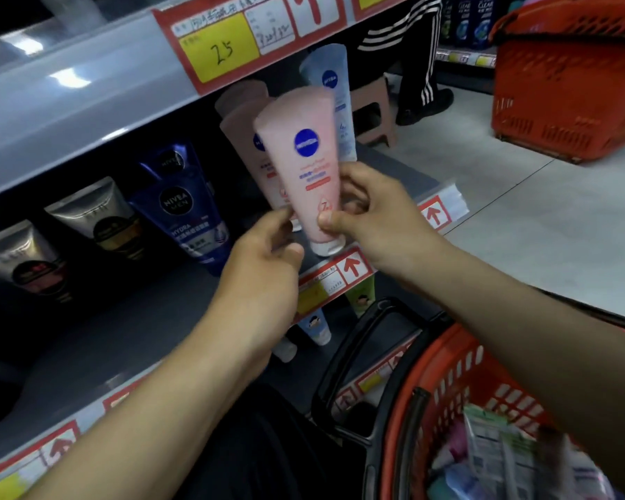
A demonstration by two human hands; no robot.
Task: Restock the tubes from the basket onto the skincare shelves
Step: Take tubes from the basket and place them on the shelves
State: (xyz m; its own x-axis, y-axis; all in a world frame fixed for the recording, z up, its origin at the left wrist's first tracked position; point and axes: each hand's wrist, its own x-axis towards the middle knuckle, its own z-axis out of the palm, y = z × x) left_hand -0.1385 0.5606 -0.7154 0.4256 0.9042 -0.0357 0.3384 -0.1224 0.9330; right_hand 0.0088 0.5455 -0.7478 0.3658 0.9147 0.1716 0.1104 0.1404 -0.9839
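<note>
Basket (448, 355) holds tubes (455, 440), packets (491, 438); left hand (264, 261) and right hand (376, 218) fingers (327, 222) grip pink tube (304, 153).

Hands, two: left hand (264, 272) and right hand (372, 218). Pink tubes, three: front pink tube (304, 157), middle pink tube (242, 138), rear pink tube (240, 95). Pale blue tube (327, 81), one. Dark blue tubes, two: near dark blue tube (192, 225), far dark blue tube (172, 162). Grey tubes, two: right grey tube (100, 218), left grey tube (29, 261). Small tubes on the lower shelf, three: green small tube (359, 297), blue small tube (316, 326), white small tube (285, 350). Red baskets, at least two: near basket (444, 373), far basket (563, 95); the near one's contents are too blurred to count. Stool (372, 113), one. Yellow price card (219, 48), one.
</note>
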